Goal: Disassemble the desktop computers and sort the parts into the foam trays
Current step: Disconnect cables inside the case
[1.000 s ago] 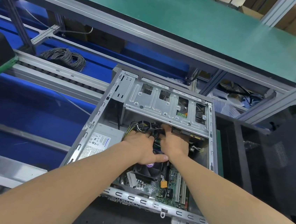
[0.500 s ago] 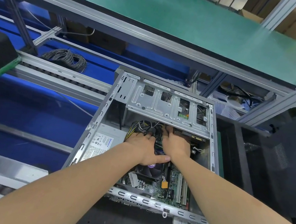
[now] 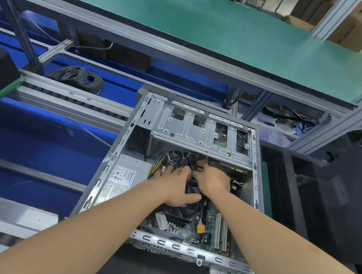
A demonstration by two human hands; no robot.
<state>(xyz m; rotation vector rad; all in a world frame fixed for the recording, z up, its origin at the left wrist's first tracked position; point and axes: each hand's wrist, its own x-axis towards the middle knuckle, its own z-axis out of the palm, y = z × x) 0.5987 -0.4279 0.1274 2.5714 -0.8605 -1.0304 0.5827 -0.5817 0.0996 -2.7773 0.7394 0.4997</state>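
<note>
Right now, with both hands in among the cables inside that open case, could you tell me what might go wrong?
1. The left hand and right hand work in the cable bundle under the drive cage; its metal edge could scrape knuckles.
2. Tugging cables hard might strain connectors on the motherboard.
3. The left palm rests over the CPU fan; pressing down could stress it.

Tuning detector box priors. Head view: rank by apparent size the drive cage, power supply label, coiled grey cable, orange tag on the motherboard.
1. drive cage
2. coiled grey cable and power supply label: too close to rank, and the cable lies farther away
3. orange tag
</note>
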